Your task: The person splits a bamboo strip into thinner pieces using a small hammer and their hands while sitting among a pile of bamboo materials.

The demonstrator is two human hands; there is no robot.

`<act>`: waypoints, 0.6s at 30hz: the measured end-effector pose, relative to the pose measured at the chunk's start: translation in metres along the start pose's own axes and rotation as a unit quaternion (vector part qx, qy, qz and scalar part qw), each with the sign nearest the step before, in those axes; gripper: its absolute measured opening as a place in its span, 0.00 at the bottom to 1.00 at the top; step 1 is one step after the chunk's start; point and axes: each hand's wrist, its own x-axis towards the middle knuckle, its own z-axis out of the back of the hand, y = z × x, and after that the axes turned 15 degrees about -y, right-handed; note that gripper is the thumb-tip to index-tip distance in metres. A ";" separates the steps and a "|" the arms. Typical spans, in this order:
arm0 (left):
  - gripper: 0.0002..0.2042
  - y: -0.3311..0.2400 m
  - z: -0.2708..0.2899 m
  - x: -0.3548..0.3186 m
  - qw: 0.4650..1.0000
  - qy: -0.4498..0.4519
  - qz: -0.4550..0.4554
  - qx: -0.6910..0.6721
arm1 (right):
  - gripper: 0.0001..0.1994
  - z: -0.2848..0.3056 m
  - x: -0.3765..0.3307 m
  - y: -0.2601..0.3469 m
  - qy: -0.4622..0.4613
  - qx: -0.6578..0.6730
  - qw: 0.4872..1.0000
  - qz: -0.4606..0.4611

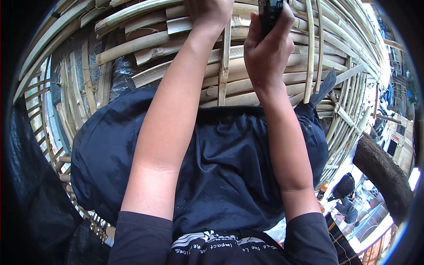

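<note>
Right hand (271, 46) has its grip closed around a black, hard-cased handheld device (269, 20), thumb on one side and fingers wrapped round the other. The thing's narrow and dark with a bit of shine, and it's right up at the top edge of the view, above the slats. Long axis runs roughly away from the person, lower end in the palm, far end cut off by the frame. There are some small light marks on it, too tiny to read.

Left hand (210, 11) is mostly out of frame, so can't tell how open that grip is or what it's got.

Below both: pale split-bamboo slats (240, 75), mostly running side to side. Nearer in, dark navy cloth (229, 154) covers the lap, then a black short-sleeved T-shirt (212, 259) with white lettering and graphics. Rough brown log (384, 176) off to the right.
</note>
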 end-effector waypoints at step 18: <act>0.08 -0.006 0.001 0.001 0.999 0.018 0.027 0.019 | 0.18 0.002 -0.003 0.002 0.009 -0.038 0.999 -0.036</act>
